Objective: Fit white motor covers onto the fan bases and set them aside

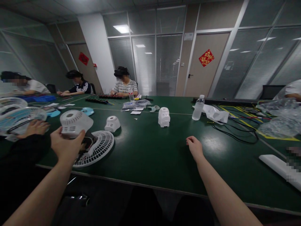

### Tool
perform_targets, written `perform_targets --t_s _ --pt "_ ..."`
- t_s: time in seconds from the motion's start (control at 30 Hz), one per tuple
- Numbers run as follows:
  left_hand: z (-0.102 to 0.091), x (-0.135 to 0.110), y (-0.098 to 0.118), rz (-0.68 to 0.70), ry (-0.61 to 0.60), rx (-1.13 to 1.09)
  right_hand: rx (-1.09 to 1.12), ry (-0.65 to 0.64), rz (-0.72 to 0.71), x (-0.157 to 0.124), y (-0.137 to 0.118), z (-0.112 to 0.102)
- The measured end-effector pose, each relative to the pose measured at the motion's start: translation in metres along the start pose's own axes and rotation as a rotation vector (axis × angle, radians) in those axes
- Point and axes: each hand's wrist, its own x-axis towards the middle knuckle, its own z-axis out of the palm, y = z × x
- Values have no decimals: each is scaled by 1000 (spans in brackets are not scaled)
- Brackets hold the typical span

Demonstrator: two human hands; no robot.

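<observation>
My left hand grips a white plastic fan motor cover with vent slots, raised above the table at the left. Below and beside it lies a round white fan grille, with a dark motor and wires partly hidden behind my hand. A second motor cover sits just beyond the grille. Another cover stands in the middle of the table. My right hand rests on the green tabletop at the right, its fingers curled closed, with nothing visible in them.
At my left, a co-worker's hand touches another fan grille. A water bottle, crumpled white plastic and black cables lie to the right. A white long part is at the right edge. Several people sit around the table.
</observation>
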Motion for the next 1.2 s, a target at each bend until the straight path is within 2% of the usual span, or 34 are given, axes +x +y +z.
perform_targets --t_s 0.13,0.27,0.4,0.57,0.87,1.03,1.2 --pt "15 6 53 91 -73 -62 -3 17 -19 0 -1 1" --pt "46 8 104 119 -220 -72 -3 16 -14 0 0 2" --pt "83 9 128 75 -350 -91 -6 3 -1 0 0 1" --pt "111 10 123 2 -430 -22 -19 -3 7 0 -1 0" --pt "131 3 96 -36 -677 257 -30 -18 19 -2 -3 0" --pt "122 5 100 97 -752 342 -39 -26 27 -3 -4 0" --pt "91 33 108 286 -756 361 -47 -25 15 -6 -8 -1"
